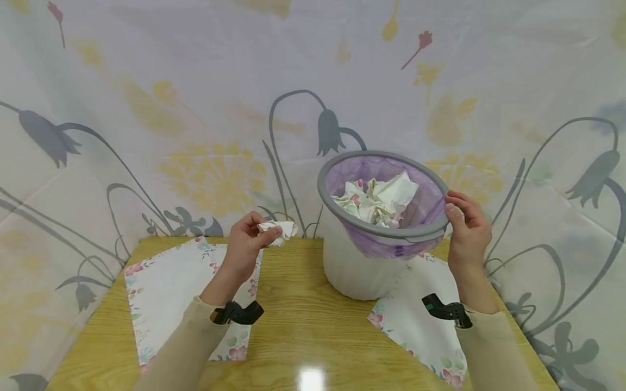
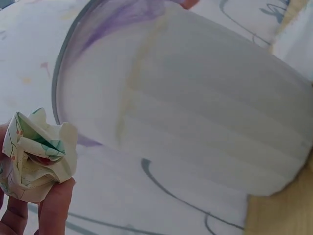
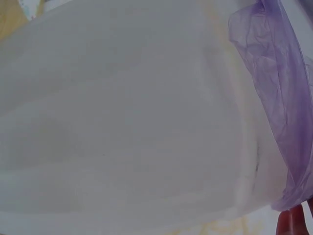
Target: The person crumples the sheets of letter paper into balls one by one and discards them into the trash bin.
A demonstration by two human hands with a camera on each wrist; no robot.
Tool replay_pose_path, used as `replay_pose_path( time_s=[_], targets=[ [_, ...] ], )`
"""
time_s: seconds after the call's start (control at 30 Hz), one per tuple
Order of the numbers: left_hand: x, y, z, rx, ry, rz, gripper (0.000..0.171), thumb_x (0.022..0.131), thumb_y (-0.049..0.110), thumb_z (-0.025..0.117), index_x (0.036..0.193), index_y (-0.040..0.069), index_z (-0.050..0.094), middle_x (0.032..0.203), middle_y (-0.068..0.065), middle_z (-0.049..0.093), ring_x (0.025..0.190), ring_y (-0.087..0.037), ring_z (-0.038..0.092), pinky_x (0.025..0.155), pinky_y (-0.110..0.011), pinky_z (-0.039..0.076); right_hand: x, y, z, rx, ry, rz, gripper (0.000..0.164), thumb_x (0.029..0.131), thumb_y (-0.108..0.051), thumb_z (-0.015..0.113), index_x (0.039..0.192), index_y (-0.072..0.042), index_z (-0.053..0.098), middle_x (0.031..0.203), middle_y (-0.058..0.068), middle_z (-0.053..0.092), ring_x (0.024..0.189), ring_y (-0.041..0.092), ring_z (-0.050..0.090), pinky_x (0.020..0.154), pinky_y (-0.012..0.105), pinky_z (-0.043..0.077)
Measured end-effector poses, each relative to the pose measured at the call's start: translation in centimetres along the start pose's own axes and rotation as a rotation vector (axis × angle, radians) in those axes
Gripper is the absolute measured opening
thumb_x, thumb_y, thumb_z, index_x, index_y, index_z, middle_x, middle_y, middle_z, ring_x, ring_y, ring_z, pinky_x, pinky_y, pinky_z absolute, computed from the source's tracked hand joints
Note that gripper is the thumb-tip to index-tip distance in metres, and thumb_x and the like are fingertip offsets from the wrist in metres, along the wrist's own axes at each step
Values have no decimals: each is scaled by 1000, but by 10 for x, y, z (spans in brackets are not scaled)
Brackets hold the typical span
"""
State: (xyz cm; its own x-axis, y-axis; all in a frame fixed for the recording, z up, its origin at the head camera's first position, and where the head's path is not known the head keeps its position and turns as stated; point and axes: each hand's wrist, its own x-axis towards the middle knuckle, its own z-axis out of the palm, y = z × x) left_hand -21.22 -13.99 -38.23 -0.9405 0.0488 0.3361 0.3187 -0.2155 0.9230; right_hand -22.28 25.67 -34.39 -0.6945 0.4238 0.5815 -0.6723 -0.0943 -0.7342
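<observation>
My left hand (image 1: pixel 242 247) pinches a small crumpled ball of floral paper (image 1: pixel 287 229) between thumb and fingers, left of the bin. In the left wrist view the paper ball (image 2: pixel 41 152) shows green leaf print and lies beside the bin's rim. A white trash bin (image 1: pixel 352 271) with a grey rim stands on the table, lined with a purple bag (image 1: pixel 423 201). Several crumpled floral papers (image 1: pixel 391 195) fill much of its inside. My right hand (image 1: pixel 467 236) grips the rim at its right side, with fingers behind it and thumb in front.
Flat white paper sheets (image 1: pixel 166 288) with flower borders lie on the wooden table (image 1: pixel 288 304) at the left. Another flat sheet (image 1: pixel 425 309) lies at the right, partly behind the bin. A floral-patterned curtain (image 1: pixel 220 108) hangs close behind the table.
</observation>
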Motion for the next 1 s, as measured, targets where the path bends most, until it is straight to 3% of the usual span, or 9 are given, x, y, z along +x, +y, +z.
replay_pose_path(
  time_s=[0.37, 0.57, 0.73, 1.0],
  targets=[
    [46, 40, 33, -44, -84, 70, 23, 89, -5, 68, 83, 14, 57, 85, -2, 58, 74, -13, 56, 64, -23, 50, 0, 3, -1, 28, -2, -3, 18, 90, 7, 61, 103, 16, 69, 113, 10, 65, 120, 24, 50, 96, 23, 41],
    [68, 54, 53, -48, -144, 97, 22, 88, -7, 69, 83, 13, 59, 85, -3, 60, 77, -14, 59, 68, -24, 53, -1, 3, -3, 1, -8, -5, 18, 91, 6, 60, 103, 15, 69, 114, 10, 64, 120, 24, 50, 97, 24, 40],
    [86, 63, 69, 4, -224, 111, 20, 88, -5, 70, 83, 9, 57, 85, -5, 62, 75, -16, 57, 65, -25, 51, -1, 5, -4, 19, -6, -11, 17, 91, 6, 60, 102, 16, 69, 114, 10, 64, 119, 24, 50, 97, 24, 41],
    [117, 77, 92, 190, -358, 57, 21, 86, 4, 76, 82, 7, 56, 72, -4, 53, 65, -16, 50, 59, -29, 43, -1, 7, -4, 20, 5, -15, 17, 91, 5, 60, 102, 15, 69, 114, 10, 65, 119, 24, 51, 96, 24, 42]
  ],
)
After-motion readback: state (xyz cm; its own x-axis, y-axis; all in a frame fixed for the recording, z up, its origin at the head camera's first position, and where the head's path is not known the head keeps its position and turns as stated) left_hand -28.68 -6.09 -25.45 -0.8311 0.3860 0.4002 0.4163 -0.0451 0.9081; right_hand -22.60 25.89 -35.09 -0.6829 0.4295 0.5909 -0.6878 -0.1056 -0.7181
